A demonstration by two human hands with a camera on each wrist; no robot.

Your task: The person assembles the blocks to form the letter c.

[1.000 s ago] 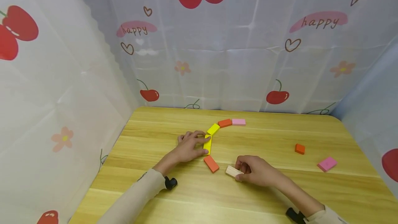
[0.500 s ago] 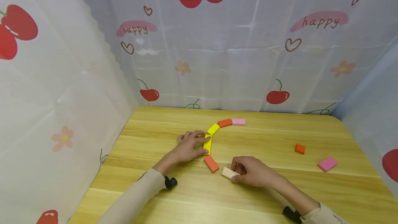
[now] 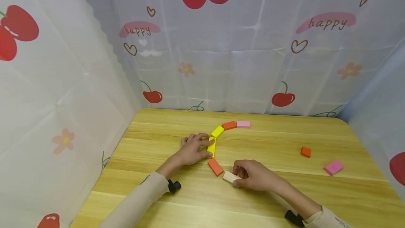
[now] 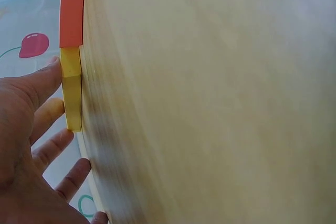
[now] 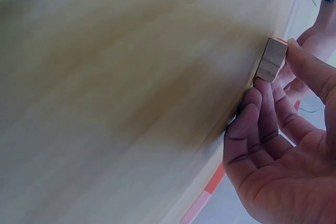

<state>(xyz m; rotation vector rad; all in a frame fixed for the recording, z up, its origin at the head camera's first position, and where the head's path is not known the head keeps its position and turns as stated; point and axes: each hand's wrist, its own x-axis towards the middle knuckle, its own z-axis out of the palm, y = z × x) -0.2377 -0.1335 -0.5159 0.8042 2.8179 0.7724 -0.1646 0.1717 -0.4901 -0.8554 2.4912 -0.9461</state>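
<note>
A plain wooden block is pinched between the thumb and fingers of my right hand, with its end face showing in the right wrist view. Just left of it lies an orange block, a narrow gap between them. My left hand rests thumb and index fingertips on a yellow block, the other fingers spread over the table. Behind that, a second yellow block, a red-orange block and a light pink block continue a curved line, all lying flat.
To the right lie a small orange block and a pink block, apart from the curve. The wooden table ends at a cherry-patterned curtain at the back. Curtain also hangs at both sides.
My right hand has slid the wooden block leftward, closer to the orange block's near end. The left hand stays in place on the yellow block.
</note>
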